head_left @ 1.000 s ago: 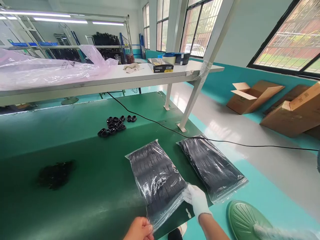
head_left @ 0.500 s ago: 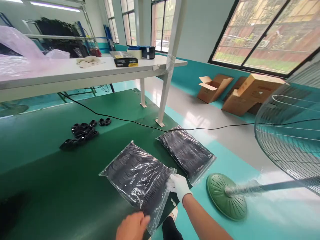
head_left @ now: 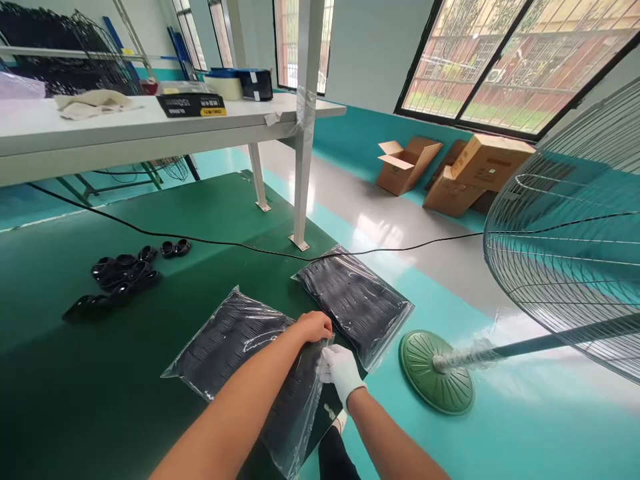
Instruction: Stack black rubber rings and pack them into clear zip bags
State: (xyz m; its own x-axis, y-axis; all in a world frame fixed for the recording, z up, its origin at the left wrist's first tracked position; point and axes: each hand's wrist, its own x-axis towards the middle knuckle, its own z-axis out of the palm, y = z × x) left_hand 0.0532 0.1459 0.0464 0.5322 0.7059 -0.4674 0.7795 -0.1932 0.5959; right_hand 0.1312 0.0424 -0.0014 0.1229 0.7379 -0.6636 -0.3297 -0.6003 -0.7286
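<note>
A clear plastic bag point(head_left: 220, 340) packed with black ribbed pieces lies flat on the green table point(head_left: 165, 427). My bare left hand point(head_left: 315, 327) reaches across it, fingers closed on the bag's edge near its upper right corner. Close beside it, my right hand point(head_left: 341, 373) in a white glove pinches the same edge. Both hands almost touch. A second filled plastic bag point(head_left: 355, 300) rests just beyond, along the table's right side, touched by neither hand. My left forearm hides part of the nearer bag.
Black rounded parts point(head_left: 120, 273) lie in a group at the left. A black cable point(head_left: 240, 245) crosses the table and runs to the right. A white shelf point(head_left: 125, 137) on legs stands behind. At right are a large fan point(head_left: 565, 233) and cardboard boxes point(head_left: 407, 163).
My left hand has moved from the bag's near end up to the corner beside my right hand and closed there. The right hand keeps its grip. The view has shifted slightly right.
</note>
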